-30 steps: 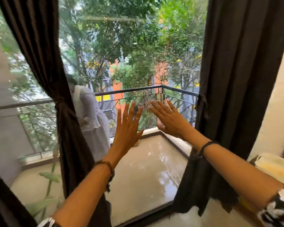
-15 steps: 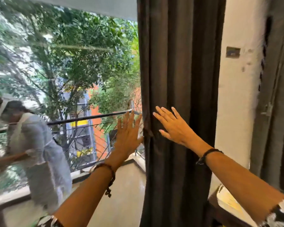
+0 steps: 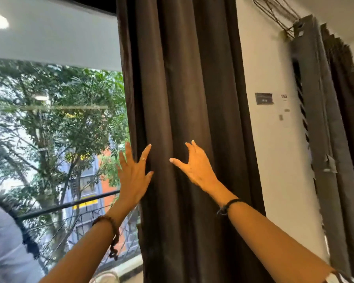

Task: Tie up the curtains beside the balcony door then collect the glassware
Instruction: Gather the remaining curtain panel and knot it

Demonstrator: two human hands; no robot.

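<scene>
Both hands are raised at the dark curtain, which hangs straight in loose vertical folds beside the balcony glass. Left hand: fingers spread wide and straight, at the curtain's left edge, holding nothing; contact with the fabric can't be confirmed. Right hand: thumb and fingers partly curled into an open claw over a fold, gap still wide, not pinching fabric. A second curtain hangs at far right, past the white wall.

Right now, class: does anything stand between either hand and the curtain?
Nothing visible does. The left hand and right hand are both spread in front of the curtain, with only open air between.
</scene>
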